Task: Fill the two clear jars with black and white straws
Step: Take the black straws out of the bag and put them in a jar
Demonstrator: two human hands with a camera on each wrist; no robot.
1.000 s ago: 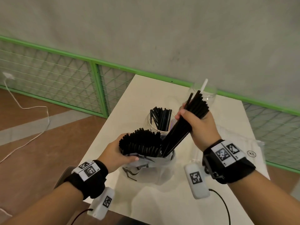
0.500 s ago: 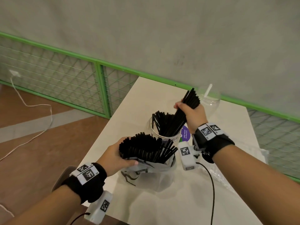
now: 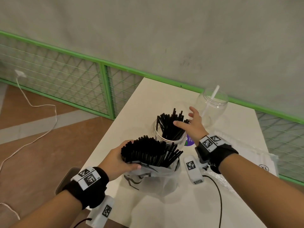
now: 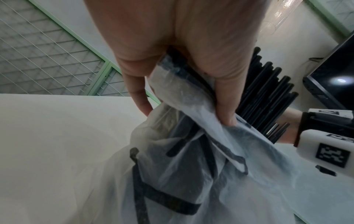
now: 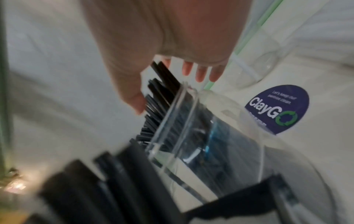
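A: We see the black straws [image 3: 170, 127] standing in the near jar [image 3: 166, 137], tops leaning right and far.
B: Our right hand [image 3: 193, 125] hovers there, fingers spread, empty; our left hand [image 3: 117, 159] grips the straw bag [image 3: 153, 175].

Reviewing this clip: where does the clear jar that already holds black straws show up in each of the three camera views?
Head: the clear plastic jar of black straws stands centre frame, just beyond the white plastic bag of black straws, under the open right hand.
Left wrist: not in view; the left hand gripping the bag fills the frame.
Right wrist: the jar lies centre, tilted, below the fingertips.
Shared landmark: the round purple sticker on the table beside the jar.
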